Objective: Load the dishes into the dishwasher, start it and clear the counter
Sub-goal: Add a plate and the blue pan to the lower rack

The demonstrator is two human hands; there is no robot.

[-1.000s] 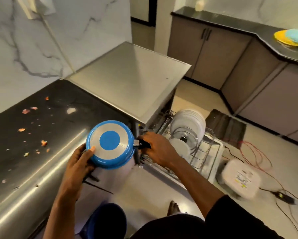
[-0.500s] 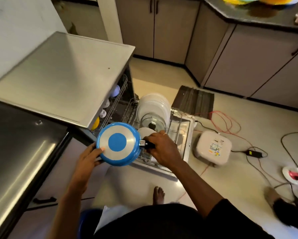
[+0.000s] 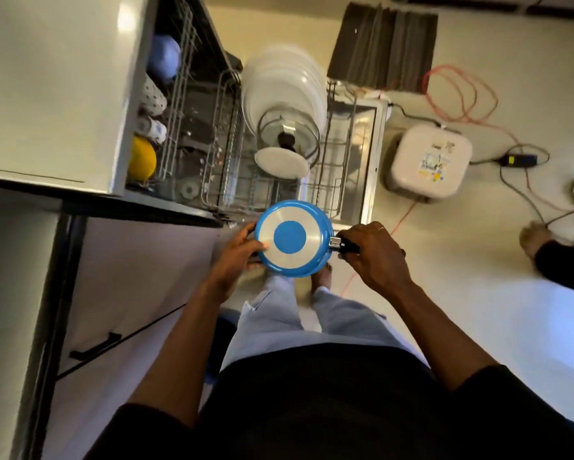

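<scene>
Blue pan held bottom-up over the near edge of the pulled-out dishwasher rack. Right hand clamped on the pan's black handle, left hand gripping the opposite rim, thumb on the base. In the rack beyond the pan: a small plate, a glass lid, a row of white plates standing on edge.

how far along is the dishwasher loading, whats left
Done: white round plates and a clear glass lid stand in the pulled-out lower rack; a yellow round dish sits in the upper rack. In hand: the blue frying pan with a silver base, held upside down over the rack's front edge. Left: place it, slide the rack in, shut and start the dishwasher. Only a strip of the steel counter shows, so clearing can't be judged.
</scene>
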